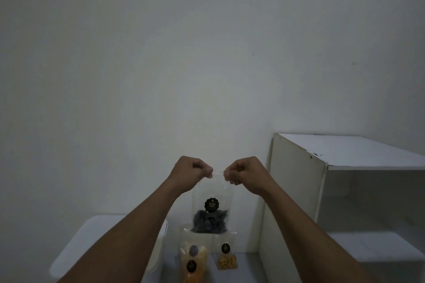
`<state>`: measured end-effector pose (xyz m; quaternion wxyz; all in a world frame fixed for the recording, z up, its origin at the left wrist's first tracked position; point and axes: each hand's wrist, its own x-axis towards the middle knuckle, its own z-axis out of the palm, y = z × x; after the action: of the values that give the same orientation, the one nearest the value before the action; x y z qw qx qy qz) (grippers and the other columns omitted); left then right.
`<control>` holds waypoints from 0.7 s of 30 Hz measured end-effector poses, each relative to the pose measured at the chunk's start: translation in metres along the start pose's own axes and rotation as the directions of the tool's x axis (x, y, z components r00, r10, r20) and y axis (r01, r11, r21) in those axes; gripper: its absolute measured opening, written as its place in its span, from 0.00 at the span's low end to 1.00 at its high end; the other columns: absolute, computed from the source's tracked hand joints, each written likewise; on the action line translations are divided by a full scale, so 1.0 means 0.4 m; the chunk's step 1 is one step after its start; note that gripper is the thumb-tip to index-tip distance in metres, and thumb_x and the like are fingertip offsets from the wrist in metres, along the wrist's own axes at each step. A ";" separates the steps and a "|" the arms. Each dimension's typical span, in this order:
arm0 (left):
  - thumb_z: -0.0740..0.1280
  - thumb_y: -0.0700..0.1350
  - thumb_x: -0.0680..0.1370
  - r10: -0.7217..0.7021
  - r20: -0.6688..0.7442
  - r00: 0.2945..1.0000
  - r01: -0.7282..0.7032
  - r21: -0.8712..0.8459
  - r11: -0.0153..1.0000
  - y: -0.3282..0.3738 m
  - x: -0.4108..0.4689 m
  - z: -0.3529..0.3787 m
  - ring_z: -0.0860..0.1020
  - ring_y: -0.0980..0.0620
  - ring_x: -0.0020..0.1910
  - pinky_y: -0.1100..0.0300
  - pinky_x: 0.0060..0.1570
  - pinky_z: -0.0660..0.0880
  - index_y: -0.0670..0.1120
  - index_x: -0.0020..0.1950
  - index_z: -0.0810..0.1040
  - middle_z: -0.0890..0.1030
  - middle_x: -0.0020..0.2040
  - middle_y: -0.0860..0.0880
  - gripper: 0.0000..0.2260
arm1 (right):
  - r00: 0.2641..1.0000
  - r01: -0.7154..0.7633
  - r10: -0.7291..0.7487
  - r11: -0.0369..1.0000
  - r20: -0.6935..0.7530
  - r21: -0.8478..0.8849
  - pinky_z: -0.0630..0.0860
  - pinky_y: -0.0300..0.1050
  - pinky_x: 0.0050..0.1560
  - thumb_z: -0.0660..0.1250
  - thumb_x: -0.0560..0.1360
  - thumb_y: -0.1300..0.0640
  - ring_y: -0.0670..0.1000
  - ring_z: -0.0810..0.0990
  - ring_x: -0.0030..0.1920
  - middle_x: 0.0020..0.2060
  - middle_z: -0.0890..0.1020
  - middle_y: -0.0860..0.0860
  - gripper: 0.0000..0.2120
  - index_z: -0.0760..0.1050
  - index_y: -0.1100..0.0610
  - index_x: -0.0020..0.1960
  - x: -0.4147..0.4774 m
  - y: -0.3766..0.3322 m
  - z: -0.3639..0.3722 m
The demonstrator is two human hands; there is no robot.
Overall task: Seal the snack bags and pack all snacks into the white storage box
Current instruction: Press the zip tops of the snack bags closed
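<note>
A clear snack bag [212,193] with a round black label and dark round snacks at its bottom hangs in the air in front of the wall. My left hand [192,173] pinches its top edge on the left and my right hand [245,173] pinches it on the right, fingers curled. Below, a bag of pale and orange chips [194,262] and a smaller bag of golden nuts [226,258] stand on the surface. The white storage box [76,250], its lid on, sits at lower left, partly behind my left forearm.
A white open shelf unit [345,161] stands on the right against the plain wall, its side panel close to the bags. The light is dim.
</note>
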<state>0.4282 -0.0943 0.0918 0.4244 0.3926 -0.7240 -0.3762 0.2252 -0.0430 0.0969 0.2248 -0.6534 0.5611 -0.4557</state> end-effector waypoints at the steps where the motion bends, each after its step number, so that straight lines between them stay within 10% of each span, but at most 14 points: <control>1: 0.72 0.43 0.75 0.024 -0.038 0.999 -0.023 0.033 0.999 0.000 0.004 0.004 0.79 0.58 0.35 0.60 0.39 0.75 0.44 0.41 0.85 0.86 0.38 0.51 0.05 | 1.000 -0.006 0.006 1.000 0.005 0.022 0.79 0.40 0.39 0.72 0.73 0.62 0.46 0.81 0.33 0.34 0.85 0.52 0.03 0.84 0.62 0.44 -0.002 0.000 -0.001; 16: 0.76 0.41 0.71 0.015 -0.016 1.000 -0.016 -0.028 0.999 0.005 0.039 -0.006 0.83 0.41 0.47 0.50 0.52 0.79 0.44 0.40 0.85 0.86 0.38 0.47 0.02 | 0.999 -0.022 0.022 1.000 0.042 0.004 0.78 0.38 0.39 0.70 0.75 0.62 0.44 0.81 0.36 0.37 0.86 0.52 0.04 0.83 0.63 0.46 -0.006 0.002 -0.018; 21: 0.77 0.47 0.70 -0.006 -0.145 0.989 0.011 0.039 0.999 0.004 0.037 0.025 0.82 0.51 0.42 0.54 0.45 0.80 0.47 0.42 0.84 0.85 0.40 0.49 0.05 | 0.999 -0.036 0.035 0.999 -0.038 -0.009 0.80 0.42 0.40 0.72 0.73 0.63 0.46 0.80 0.33 0.34 0.85 0.53 0.03 0.84 0.62 0.42 0.001 0.002 -0.006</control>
<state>0.4139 -0.1048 0.0943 0.4664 0.4302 -0.6969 -0.3343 0.2226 -0.0431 0.0974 0.2188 -0.6357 0.5791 -0.4612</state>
